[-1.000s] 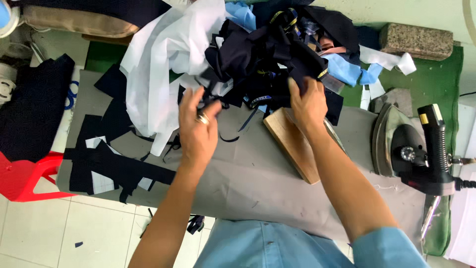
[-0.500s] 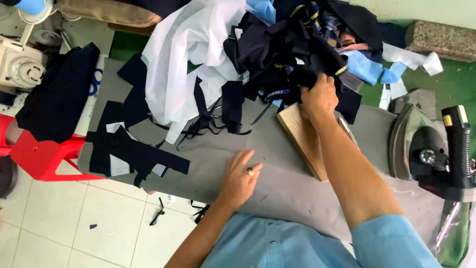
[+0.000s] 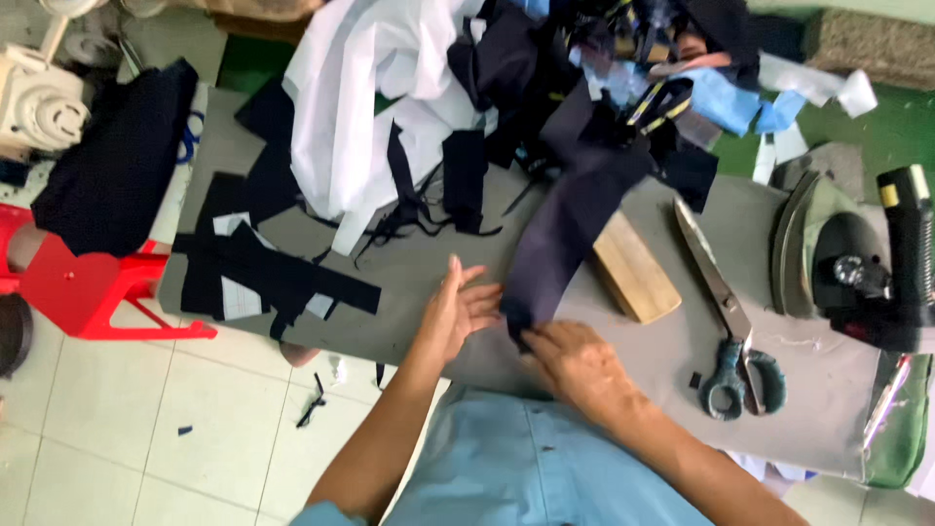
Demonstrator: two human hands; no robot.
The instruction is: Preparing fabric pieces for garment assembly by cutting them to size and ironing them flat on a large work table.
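A long dark navy fabric strip [image 3: 568,229] runs from the heap of cloth down to the near edge of the grey ironing board [image 3: 409,282]. My right hand [image 3: 575,362] pinches the strip's near end against the board. Just left of that end, my left hand [image 3: 460,310] lies flat with its fingers spread, touching the strip's edge. The strip partly covers a wooden block [image 3: 635,269].
Large scissors [image 3: 729,321] lie right of the block, and an iron [image 3: 857,273] rests at the far right. A heap of white, navy and blue cloth [image 3: 467,88] fills the back. Dark cut pieces [image 3: 263,273] lie left, beside a red stool [image 3: 73,287] and a sewing machine [image 3: 39,97].
My right hand has pulled the navy strip out of the heap down to the board's near edge. My left hand has shifted right to meet it. The scissors have come into view.
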